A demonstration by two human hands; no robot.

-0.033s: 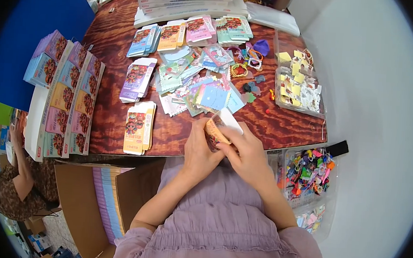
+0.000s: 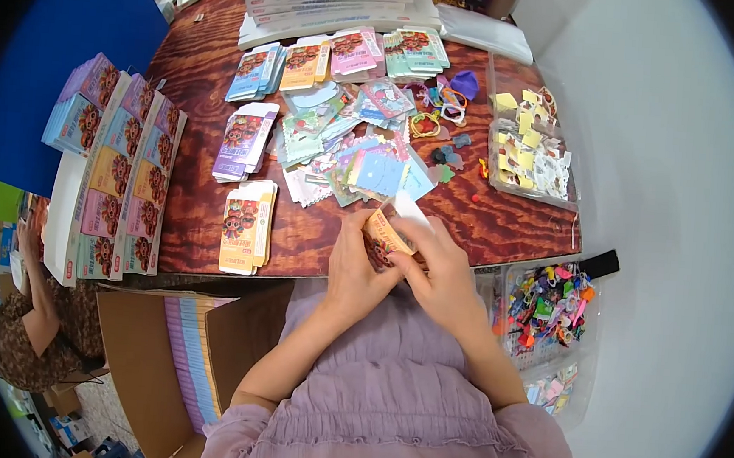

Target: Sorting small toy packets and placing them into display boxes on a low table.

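Note:
Just past the table's front edge, I hold a small orange-yellow cardboard box (image 2: 381, 233) between both hands. Its far end stands open, with a white flap (image 2: 405, 208) sticking up. My left hand (image 2: 354, 260) wraps round the box's left side. My right hand (image 2: 434, 266) grips the right side, its thumb on the printed face and its fingers by the flap. What lies inside the box is hidden. Beyond the hands spreads a loose heap of printed sticker packets (image 2: 377, 168). A stack of flat yellow boxes (image 2: 248, 227) rests left of my hands.
Purple (image 2: 244, 142), blue (image 2: 254, 72) and pink (image 2: 355, 52) flat boxes are stacked around the heap. Trays of filled boxes (image 2: 113, 177) stand left. A clear bin (image 2: 533, 147) holds cards; a lower basket (image 2: 546, 305) holds trinkets. An open carton (image 2: 141, 358) is below; a co-worker (image 2: 49, 326) sits left.
My right fingers have shifted slightly at the box's open end, and the white flap now stands more upright and shows less. Both hands still hold the box in about the same place.

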